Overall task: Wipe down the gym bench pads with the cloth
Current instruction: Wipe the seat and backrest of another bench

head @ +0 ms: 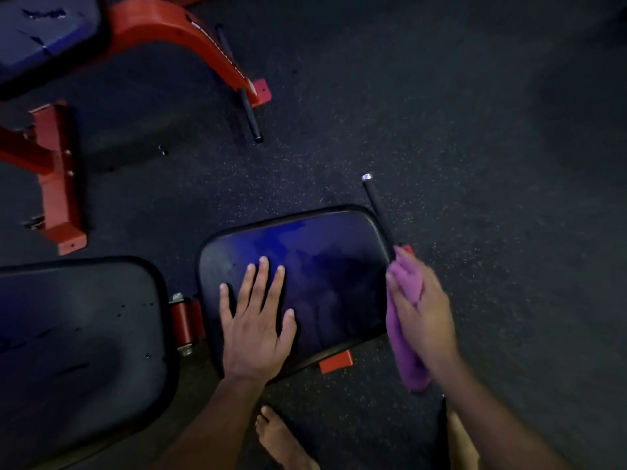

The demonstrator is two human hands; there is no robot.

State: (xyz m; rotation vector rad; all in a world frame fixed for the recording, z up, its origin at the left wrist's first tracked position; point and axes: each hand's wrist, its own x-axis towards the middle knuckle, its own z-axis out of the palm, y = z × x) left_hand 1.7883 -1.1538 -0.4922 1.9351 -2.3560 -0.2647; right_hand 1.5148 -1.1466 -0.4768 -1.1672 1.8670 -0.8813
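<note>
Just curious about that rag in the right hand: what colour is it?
The cloth is purple, gripped in the right hand beside the pad. The head view shows it.

Dim, bluish light; right hand point(419, 310) motion-blurred, corners dark and bent by the wide lens

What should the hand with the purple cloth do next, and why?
Probably sweep the cloth leftward onto the seat pad. The right hand grips it just off the pad's right edge, while the left hand presses flat on the pad, steadying it.
</note>
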